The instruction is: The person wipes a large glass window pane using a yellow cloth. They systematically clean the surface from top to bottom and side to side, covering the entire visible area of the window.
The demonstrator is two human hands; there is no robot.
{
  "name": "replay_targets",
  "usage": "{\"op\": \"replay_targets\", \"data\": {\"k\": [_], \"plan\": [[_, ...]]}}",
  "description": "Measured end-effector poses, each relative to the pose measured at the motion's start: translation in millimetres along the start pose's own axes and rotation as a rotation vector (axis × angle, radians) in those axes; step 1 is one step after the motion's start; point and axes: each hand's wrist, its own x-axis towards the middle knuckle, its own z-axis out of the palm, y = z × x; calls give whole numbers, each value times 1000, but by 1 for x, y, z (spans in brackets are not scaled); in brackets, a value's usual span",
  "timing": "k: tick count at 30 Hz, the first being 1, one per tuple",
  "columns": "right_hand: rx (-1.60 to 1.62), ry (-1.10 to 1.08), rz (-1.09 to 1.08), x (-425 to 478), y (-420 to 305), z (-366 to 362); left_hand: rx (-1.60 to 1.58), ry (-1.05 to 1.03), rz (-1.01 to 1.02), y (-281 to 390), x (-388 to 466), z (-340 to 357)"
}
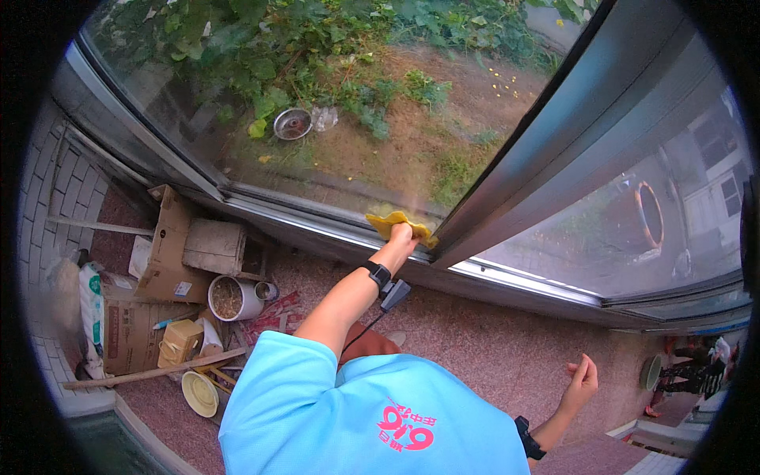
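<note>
My left hand [404,234] grips a yellow cloth [386,221] and presses it against the bottom of a large window pane [356,157], near the corner by the upright frame [528,136]. The cloth is bunched under my fingers and its edges spread out at both sides. Below it runs the metal sill track [297,218]. Away to the right, my right hand [582,380] hangs over the reddish floor [493,338], loosely bent, with nothing visible in it. A black band sits on each wrist.
Cardboard boxes [133,332], a white bucket [233,298], a yellow container [180,342] and a wooden stick [160,369] crowd the left floor. A green basin [651,372] stands far right near another person's legs [683,374]. Outside lie plants and a metal bowl [293,124].
</note>
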Motion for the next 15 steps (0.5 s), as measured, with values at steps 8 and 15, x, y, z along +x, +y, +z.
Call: {"op": "replay_targets", "data": {"k": [8, 15], "plan": [[-75, -6, 46, -6, -14, -5, -47, 17, -51, -15, 47, -33], [-57, -63, -5, 0, -23, 4, -225, 8, -47, 62, 23, -30]]}}
